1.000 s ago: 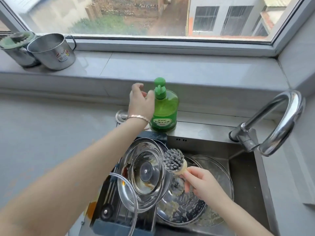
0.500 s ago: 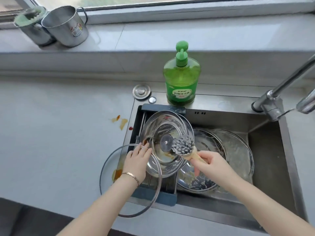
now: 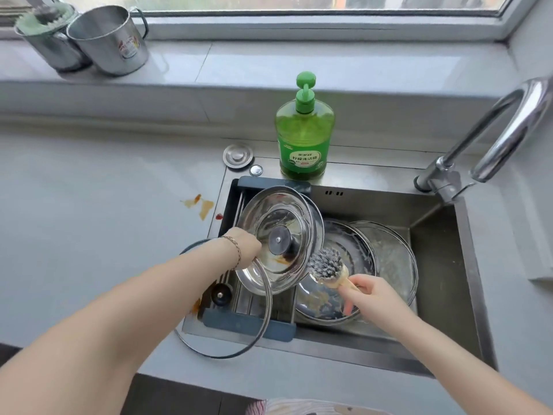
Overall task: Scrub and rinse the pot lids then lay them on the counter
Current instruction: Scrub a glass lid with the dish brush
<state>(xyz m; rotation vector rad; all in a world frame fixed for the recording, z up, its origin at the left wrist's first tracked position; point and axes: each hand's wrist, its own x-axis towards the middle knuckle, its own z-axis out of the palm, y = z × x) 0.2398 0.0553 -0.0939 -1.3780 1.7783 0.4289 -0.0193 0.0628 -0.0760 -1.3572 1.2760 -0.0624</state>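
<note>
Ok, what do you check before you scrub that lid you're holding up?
1. Left hand grips the lid: ok.
2. Right hand holds the brush: ok.
3. Suds on the bristles: ok.
4. Lid held over the sink: ok.
5. Lid clean: not ok, brown stains by its knob.
6. Faucet running for rinsing: not ok, no water seen.

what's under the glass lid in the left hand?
A steel-rimmed lid lies just beneath, on the blue-framed rack. The held lid and left hand cover its middle.
</note>
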